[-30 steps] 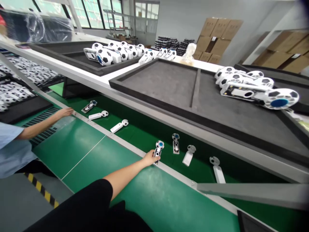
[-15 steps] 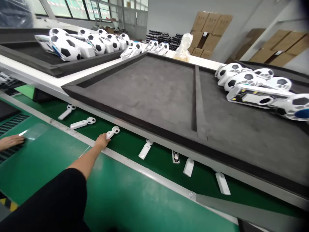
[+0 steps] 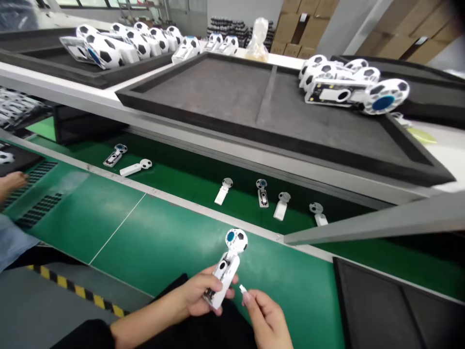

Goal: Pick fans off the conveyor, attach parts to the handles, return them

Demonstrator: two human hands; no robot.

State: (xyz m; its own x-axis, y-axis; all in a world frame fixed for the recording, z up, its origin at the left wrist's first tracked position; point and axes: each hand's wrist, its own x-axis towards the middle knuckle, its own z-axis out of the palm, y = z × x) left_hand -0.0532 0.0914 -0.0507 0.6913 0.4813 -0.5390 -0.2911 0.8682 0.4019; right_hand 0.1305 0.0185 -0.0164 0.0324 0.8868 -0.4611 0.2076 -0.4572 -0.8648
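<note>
My left hand [image 3: 205,293] grips a white device [image 3: 225,274] with a football-patterned round head. Its open side shows inner parts and a blue disc on the head. Close to its right, my right hand [image 3: 267,315] pinches a small white piece [image 3: 243,289] between thumb and finger, apart from the device. Beyond both hands, similar devices lie spaced out on the dark green belt, among them one with its inside showing [image 3: 262,193] and one with its white side up [image 3: 223,191].
A shelf with black foam trays [image 3: 218,92] spans above the belt, holding more football devices [image 3: 109,48]. A grey post [image 3: 363,220] slants at the right, near a black tray [image 3: 392,300]. Another person's hand [image 3: 12,184] is at the left edge.
My left hand has come back from the belt with a device and holds it over the near work surface. My right hand has come into view. The view has shifted rightward.
</note>
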